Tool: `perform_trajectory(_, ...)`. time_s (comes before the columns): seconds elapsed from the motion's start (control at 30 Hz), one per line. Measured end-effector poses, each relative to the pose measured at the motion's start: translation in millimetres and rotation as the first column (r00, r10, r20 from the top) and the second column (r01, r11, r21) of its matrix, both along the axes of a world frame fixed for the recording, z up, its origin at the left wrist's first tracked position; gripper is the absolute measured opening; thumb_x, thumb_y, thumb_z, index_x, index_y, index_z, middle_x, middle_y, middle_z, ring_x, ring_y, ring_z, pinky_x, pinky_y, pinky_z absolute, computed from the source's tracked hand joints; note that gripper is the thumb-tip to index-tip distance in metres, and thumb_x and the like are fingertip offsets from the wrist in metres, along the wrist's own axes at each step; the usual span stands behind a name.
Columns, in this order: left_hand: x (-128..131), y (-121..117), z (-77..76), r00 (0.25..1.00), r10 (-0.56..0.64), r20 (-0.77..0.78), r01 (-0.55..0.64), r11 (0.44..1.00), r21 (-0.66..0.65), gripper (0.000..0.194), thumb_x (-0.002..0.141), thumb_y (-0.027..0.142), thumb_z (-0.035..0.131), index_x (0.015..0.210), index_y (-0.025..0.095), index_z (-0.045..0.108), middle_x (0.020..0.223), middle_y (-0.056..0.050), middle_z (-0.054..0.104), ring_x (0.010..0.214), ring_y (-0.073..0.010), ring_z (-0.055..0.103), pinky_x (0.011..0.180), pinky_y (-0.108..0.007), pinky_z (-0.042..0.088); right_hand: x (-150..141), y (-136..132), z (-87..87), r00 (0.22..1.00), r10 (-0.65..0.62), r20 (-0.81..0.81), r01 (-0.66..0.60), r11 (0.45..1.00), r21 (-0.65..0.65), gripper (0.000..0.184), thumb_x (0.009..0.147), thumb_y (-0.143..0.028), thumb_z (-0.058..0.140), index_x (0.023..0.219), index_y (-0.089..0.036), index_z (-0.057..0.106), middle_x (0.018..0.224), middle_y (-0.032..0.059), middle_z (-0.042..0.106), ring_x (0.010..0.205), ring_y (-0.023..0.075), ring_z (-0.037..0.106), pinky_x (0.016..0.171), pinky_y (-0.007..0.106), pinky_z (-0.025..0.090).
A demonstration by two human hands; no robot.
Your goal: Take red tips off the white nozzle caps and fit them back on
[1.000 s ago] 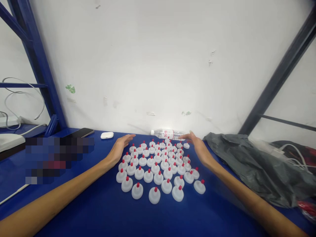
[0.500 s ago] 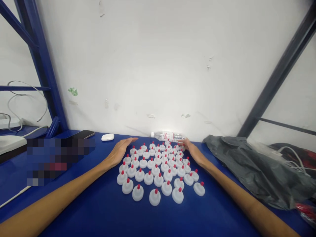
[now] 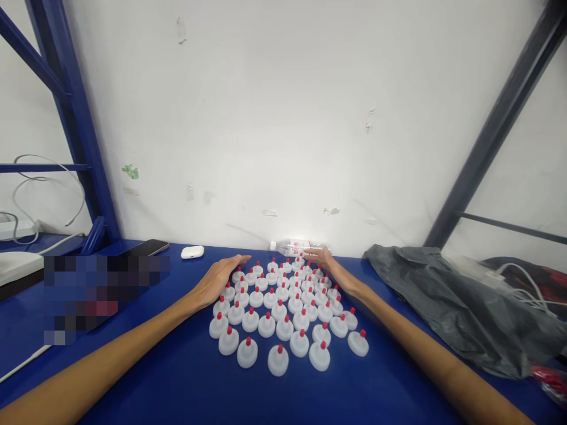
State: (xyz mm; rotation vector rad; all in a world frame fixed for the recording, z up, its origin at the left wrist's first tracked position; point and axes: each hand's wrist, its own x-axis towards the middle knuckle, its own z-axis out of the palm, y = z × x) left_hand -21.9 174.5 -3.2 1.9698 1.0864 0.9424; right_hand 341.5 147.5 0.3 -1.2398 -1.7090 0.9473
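Flanking the caps [image 3: 266, 326] on the table [image 3: 266, 401], your left hand [image 3: 217, 282] was just beside their left edge while your right hand [image 3: 333, 268], nearer the bottle [image 3: 284, 247], angled inward at their far right corner, both with fingers extended, holding nothing.

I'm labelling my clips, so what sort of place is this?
Probably a workroom or storeroom, though I can't be sure: a blue work surface between rack-like posts, with many white, red-tipped caps spread over it.
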Motion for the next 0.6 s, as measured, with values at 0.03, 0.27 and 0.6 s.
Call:
perform_trajectory(0.03,0.1,-0.9,0.7,1.0,0.002,-0.002,-0.002,1.0,0.001,0.062,0.101,0.059,0.031,0.138,0.024,0.066,0.144,-0.006,0.068,0.14,-0.0317,0.056,0.122,-0.046,0.036,-1.9,1.4,0.6,1.0,0.004,0.008,-0.004,1.0,-0.006,0.082,0.096,-0.083,0.019,0.144,-0.029,0.058,0.147,0.0102,0.062,0.145,0.0324,0.047,0.124,0.059,0.021)
perform_trajectory(0.27,1.5,-7.9,6.5,1.0,0.004,-0.007,-0.004,1.0,0.001,0.063,0.1,0.061,0.032,0.138,0.024,0.066,0.145,-0.005,0.068,0.14,-0.032,0.056,0.121,-0.044,0.037,-6.2,2.7,0.9,0.999,0.019,0.04,-0.02,1.0,0.016,0.082,0.097,-0.082,0.016,0.145,-0.03,0.057,0.131,0.0079,0.072,0.142,0.0316,0.049,0.125,0.058,0.016)
perform_trajectory(0.6,2.6,-8.2,6.3,1.0,0.01,-0.017,-0.009,1.0,0.013,0.066,0.1,0.063,0.03,0.137,0.024,0.067,0.143,-0.005,0.069,0.138,-0.031,0.057,0.122,-0.044,0.036,-7.2,4.2,2.2,0.996,0.09,0.024,-0.089,0.995,-0.055,0.076,0.097,-0.082,0.018,0.154,-0.04,0.046,0.152,0.0049,0.058,0.152,0.0335,0.035,0.124,0.062,0.015)
